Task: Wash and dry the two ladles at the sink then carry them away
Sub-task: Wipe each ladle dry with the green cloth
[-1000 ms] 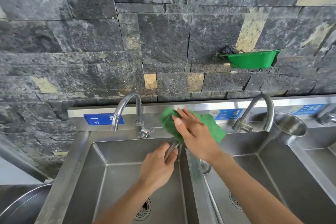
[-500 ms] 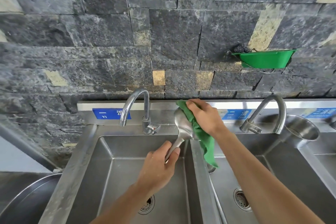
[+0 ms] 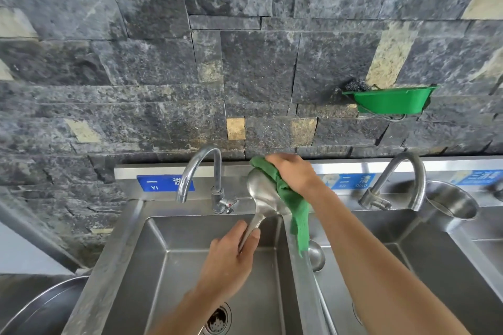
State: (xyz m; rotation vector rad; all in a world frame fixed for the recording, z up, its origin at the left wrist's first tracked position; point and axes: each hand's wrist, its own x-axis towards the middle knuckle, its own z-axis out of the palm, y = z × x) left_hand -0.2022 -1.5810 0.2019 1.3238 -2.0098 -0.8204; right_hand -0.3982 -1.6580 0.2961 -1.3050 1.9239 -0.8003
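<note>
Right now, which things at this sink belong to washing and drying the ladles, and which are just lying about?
In the job: steel ladle, left hand gripping its handle; green cloth, right hand pressing it on the ladle's bowl; second steel ladle, in the next basin.
Lying about: green plastic wall basket; dark scourer in it; steel cup beside the right tap; round steel pan, lower left.
</note>
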